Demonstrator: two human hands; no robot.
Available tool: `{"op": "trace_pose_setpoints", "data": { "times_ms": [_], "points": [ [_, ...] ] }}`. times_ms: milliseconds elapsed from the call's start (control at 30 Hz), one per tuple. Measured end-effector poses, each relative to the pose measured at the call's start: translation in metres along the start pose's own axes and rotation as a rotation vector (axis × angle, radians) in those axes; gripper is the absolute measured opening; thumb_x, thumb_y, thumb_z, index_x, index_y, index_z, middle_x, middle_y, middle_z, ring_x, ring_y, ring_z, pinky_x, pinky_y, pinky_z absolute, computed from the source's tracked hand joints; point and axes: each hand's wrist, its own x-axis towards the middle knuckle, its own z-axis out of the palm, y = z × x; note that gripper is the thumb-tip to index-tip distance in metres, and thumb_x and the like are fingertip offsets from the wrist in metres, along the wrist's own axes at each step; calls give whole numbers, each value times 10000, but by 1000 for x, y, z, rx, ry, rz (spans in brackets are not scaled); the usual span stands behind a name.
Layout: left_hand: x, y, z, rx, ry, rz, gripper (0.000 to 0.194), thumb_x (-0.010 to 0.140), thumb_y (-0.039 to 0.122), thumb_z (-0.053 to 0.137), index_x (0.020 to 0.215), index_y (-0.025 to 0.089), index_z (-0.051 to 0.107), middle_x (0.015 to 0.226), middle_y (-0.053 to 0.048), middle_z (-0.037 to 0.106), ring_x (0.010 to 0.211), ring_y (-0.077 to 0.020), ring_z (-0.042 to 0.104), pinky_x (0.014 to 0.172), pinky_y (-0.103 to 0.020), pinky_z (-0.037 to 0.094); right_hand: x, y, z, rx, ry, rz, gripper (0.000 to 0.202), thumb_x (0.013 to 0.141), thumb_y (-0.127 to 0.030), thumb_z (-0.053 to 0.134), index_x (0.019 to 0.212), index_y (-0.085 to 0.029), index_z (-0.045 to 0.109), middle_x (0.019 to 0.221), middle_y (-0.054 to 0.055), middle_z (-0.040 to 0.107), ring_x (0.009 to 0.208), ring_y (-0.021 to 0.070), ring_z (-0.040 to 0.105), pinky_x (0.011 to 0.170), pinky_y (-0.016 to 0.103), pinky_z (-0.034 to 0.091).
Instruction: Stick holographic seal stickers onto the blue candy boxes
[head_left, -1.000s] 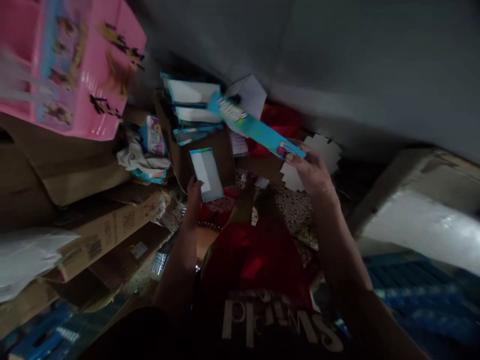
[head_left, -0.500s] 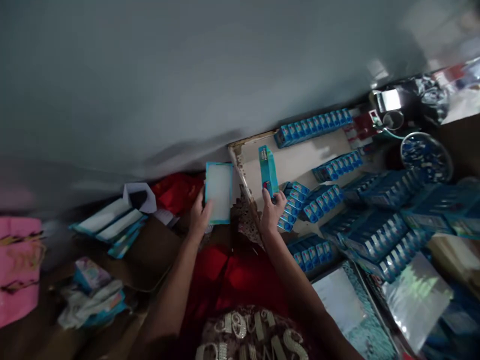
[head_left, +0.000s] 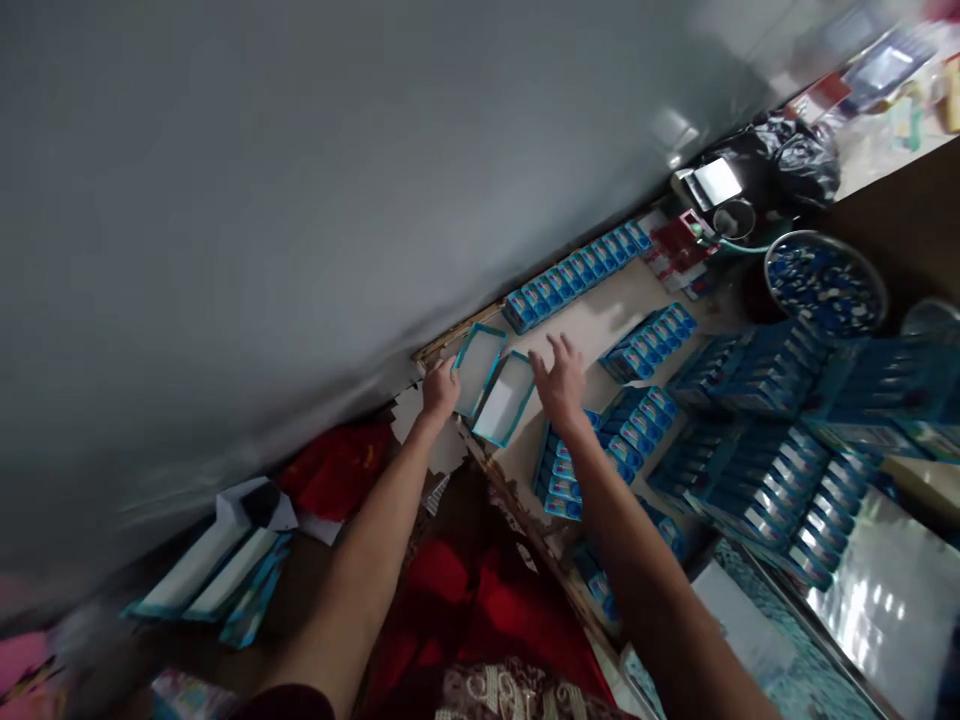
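Note:
My left hand (head_left: 440, 392) grips the left edge of a shallow blue-edged tray (head_left: 480, 362) with a white inside. Against it, on the right, lies a second such tray (head_left: 504, 400), resting on the pale tabletop (head_left: 517, 452). Just beyond that tray's upper right corner, my right hand (head_left: 559, 375) is spread and holds nothing. A row of small blue boxes (head_left: 576, 275) runs along the wall. More blue boxes (head_left: 636, 420) stand beside and beneath my right forearm, which hides some of them.
Stacked blue boxes (head_left: 757, 480) fill the right side. Behind them stands a round metal bowl (head_left: 825, 285) of small blue and white pieces. Folded blue-and-white cartons (head_left: 202, 570) and red cloth (head_left: 337, 468) lie low on the left.
The camera view has shifted. The tray in my left hand is now over the table's corner, beside another tray. My right hand has let go of the closed blue carton it held.

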Motion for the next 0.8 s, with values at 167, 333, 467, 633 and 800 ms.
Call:
{"op": "trace_pose_setpoints", "data": {
  "times_ms": [167,333,467,633,800],
  "points": [
    [29,-21,-8,116,7,141,503,916,57,484,1332,181,739,1160,-177,748,1148,-341,662,1035,-467,524,101,-23,34,-228,19,-1,925,1037,-694,432,1651,-6,360,1720,355,267,1652,452,186,1262,719,218],
    [34,-24,1,99,-65,145,476,944,76,484,1349,127,730,1191,-204,739,1166,-340,674,1060,-467,514,104,-19,70,-326,19,-23,905,1052,-649,435,1672,0,320,1745,341,212,1659,441,146,1286,705,136],
    [19,-17,-1,34,20,161,460,951,145,603,1401,138,701,1284,-199,707,1237,-336,646,1120,-461,479,91,-12,79,-377,36,-53,751,1075,-478,446,1697,-80,309,1759,293,206,1663,410,120,1298,662,129],
    [-6,-26,-4,82,103,48,443,939,241,699,1369,136,717,1256,-199,690,1207,-357,638,1089,-481,485,100,-15,76,-353,49,7,829,928,-416,647,1670,-162,379,1638,277,352,1545,457,283,1213,650,259],
    [-6,-35,16,35,65,-29,355,1003,260,596,1301,158,759,1147,-169,723,1124,-321,666,1027,-428,505,125,-9,72,-343,-31,-8,997,811,-382,720,1684,-120,318,1447,272,468,1313,420,440,1133,631,293]
  ]
}}
